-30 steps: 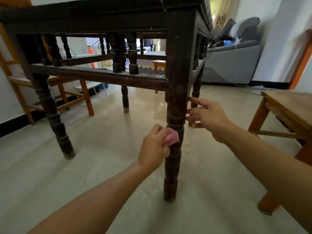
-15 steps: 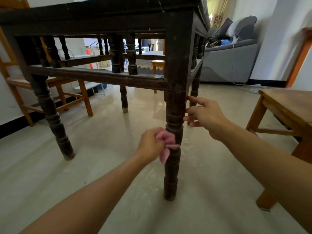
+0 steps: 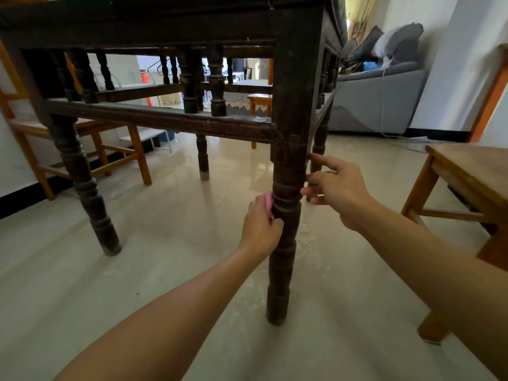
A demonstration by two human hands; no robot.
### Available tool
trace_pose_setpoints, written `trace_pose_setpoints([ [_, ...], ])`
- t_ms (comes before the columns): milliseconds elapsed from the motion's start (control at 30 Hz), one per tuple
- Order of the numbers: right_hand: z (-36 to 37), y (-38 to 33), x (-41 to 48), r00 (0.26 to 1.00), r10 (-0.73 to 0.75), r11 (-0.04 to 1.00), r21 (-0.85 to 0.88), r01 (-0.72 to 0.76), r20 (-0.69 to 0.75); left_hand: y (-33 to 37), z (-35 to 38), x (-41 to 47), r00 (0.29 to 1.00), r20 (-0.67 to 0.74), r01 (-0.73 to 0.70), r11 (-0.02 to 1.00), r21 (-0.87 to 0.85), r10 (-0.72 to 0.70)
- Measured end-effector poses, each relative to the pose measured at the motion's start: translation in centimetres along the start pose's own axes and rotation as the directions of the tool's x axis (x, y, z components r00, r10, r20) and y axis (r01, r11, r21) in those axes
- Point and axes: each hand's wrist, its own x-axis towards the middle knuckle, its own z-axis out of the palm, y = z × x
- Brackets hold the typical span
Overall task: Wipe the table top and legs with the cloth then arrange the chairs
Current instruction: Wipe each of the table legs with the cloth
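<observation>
I look from low down at a dark wooden table (image 3: 170,23) with turned legs. Its near right leg (image 3: 283,243) stands in the middle of the view. My left hand (image 3: 259,226) grips a pink cloth (image 3: 268,202) against the left side of that leg; only a small strip of cloth shows. My right hand (image 3: 336,188) is beside the leg's right side, fingers loosely extended, fingertips touching the leg. A light wooden chair (image 3: 467,188) stands at the right, another chair (image 3: 90,149) behind the table at the left.
A grey sofa (image 3: 379,100) with cushions stands at the back right, with a white cable trailing to the floor. A small wooden stool (image 3: 259,101) shows beyond the table. The pale tiled floor (image 3: 137,257) spreads around the legs, scuffed white near the leg.
My left hand moved with the cloth from the front of the leg round to its left side and a little higher. The cloth is now mostly hidden. My right hand stays at the leg.
</observation>
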Motion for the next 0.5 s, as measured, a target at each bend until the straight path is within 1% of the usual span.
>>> trace_pose_setpoints([
  [67,0.2,0.1,0.2,1.000,-0.014,1.000,0.000,0.014,-0.023,-0.8,-0.6,-1.8,0.995,-0.049,-0.074,0.986,0.152,0.082],
  [100,0.2,0.1,0.2,0.999,-0.020,1.000,0.000,0.020,-0.030,-1.4,-0.6,-3.3,0.992,-0.007,-0.123,0.972,0.202,0.127],
  [133,0.3,0.1,0.3,0.999,-0.024,1.000,0.002,0.024,-0.035,-1.9,-0.5,-4.9,0.980,0.111,-0.185,0.956,0.229,0.164],
  [167,0.2,0.2,0.3,0.999,-0.023,1.000,0.003,0.023,-0.042,-2.5,-0.2,-6.3,0.947,0.247,-0.270,0.922,0.277,0.204],
  [200,0.2,0.1,0.4,0.999,-0.020,1.000,0.004,0.020,-0.046,-2.9,0.1,-7.0,0.913,0.320,-0.361,0.869,0.340,0.254],
  [233,0.0,0.0,0.5,0.999,-0.018,1.000,0.005,0.019,-0.045,-3.2,0.0,-6.8,0.912,0.299,-0.381,0.847,0.370,0.280],
  [267,-0.1,-0.2,0.5,0.999,-0.015,1.000,0.007,0.015,-0.039,-2.9,-0.4,-5.8,0.951,0.171,-0.303,0.883,0.359,0.257],
  [300,-0.3,-0.4,0.6,0.999,-0.015,1.000,0.008,0.015,-0.029,-2.2,-1.1,-4.4,0.979,-0.006,-0.192,0.928,0.319,0.205],
  [333,-0.3,-0.6,0.6,1.000,-0.017,1.000,0.009,0.017,-0.018,-1.8,-1.8,-2.9,0.973,-0.183,-0.085,0.958,0.276,0.139],
  [367,-0.3,-0.6,0.6,1.000,-0.020,1.000,0.010,0.020,-0.014,-1.1,-2.0,-2.0,0.949,-0.288,-0.043,0.959,0.278,0.126],
  [400,-0.2,-0.6,0.4,1.000,-0.026,1.000,0.002,0.026,-0.015,-0.9,-1.6,-1.8,0.932,-0.300,-0.093,0.934,0.344,0.203],
  [433,0.0,-0.4,0.2,0.999,-0.043,0.999,-0.021,0.043,-0.019,-1.1,-0.8,-2.2,0.926,-0.216,-0.197,0.885,0.423,0.309],
  [467,0.2,-0.2,-0.1,0.997,-0.074,0.995,-0.068,0.072,-0.025,-1.5,0.4,-3.3,0.915,-0.095,-0.308,0.829,0.467,0.393],
  [500,0.6,0.2,-0.5,0.992,-0.121,0.984,-0.135,0.116,-0.029,-2.4,1.7,-4.8,0.910,0.079,-0.388,0.771,0.505,0.406],
])
